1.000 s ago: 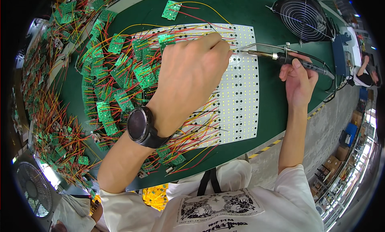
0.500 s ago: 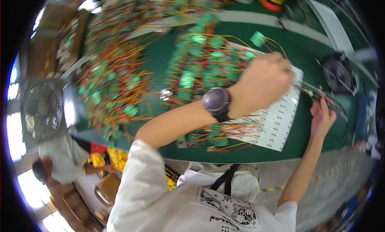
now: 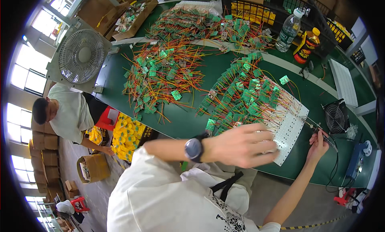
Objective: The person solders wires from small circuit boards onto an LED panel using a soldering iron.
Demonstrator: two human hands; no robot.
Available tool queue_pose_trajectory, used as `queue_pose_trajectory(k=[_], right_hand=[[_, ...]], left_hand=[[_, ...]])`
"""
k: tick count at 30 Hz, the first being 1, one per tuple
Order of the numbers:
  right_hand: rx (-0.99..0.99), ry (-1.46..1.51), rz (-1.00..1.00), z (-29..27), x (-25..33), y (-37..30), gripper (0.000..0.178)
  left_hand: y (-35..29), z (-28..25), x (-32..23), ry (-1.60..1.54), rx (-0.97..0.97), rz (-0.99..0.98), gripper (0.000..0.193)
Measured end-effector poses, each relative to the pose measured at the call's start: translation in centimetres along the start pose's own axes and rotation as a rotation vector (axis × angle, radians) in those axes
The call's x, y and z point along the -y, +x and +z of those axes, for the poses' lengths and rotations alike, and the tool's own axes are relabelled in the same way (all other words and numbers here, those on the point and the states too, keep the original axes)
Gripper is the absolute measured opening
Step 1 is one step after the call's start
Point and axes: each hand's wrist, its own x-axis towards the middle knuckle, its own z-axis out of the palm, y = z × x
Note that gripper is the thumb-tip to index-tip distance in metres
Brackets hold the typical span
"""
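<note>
My left hand (image 3: 244,145), with a dark watch at the wrist, is over the near edge of a white perforated board (image 3: 288,132). Its fingers are slightly bent and apart, blurred, with nothing I can make out in them. My right hand (image 3: 317,145) is closed around a soldering iron (image 3: 324,135), whose tip points toward the board's right edge. Small green circuit boards (image 3: 253,94) with red and yellow wires lie in rows over the white board's left part and beside it. A single circuit board (image 3: 284,79) lies beyond its far edge.
A heap of wired circuit boards (image 3: 160,71) covers the table's left part. A small black fan (image 3: 336,117) and a blue box (image 3: 357,159) stand at right. Water bottle (image 3: 288,33) and dark bottle (image 3: 306,47) stand behind. Another person (image 3: 72,115) works at left near yellow parts (image 3: 127,137).
My left hand has moved from above the board's far part back toward its near edge. The head view has shifted and shows more of the table's far side. My right hand still holds the soldering iron.
</note>
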Motion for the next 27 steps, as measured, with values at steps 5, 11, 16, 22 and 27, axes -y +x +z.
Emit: queue_pose_trajectory(k=[5,11,16,22,27], right_hand=[[-0.018,0.026,0.019,0.1,0.0,-0.2,0.02],[-0.009,0.008,0.033,0.1,0.6,-0.4,0.02],[-0.002,0.029,0.038,0.5,0.5,-0.4,0.02],[0.002,0.025,0.041,0.8,0.9,-0.6,0.022],[0.008,0.024,0.035,0.6,0.9,-0.5,0.022]], left_hand=[[-9.9,-3.2,-1.1,0.262,-0.021,-0.696,0.018],[-18.7,-8.6,-1.6,0.776,-0.192,-1.313,0.013],[-22.5,-11.7,0.2,0.935,-0.221,-1.429,0.028],[-23.6,-12.9,0.9,0.742,-0.261,-1.363,0.035],[-23.4,-14.4,0.5,0.51,-0.121,-1.473,0.028]])
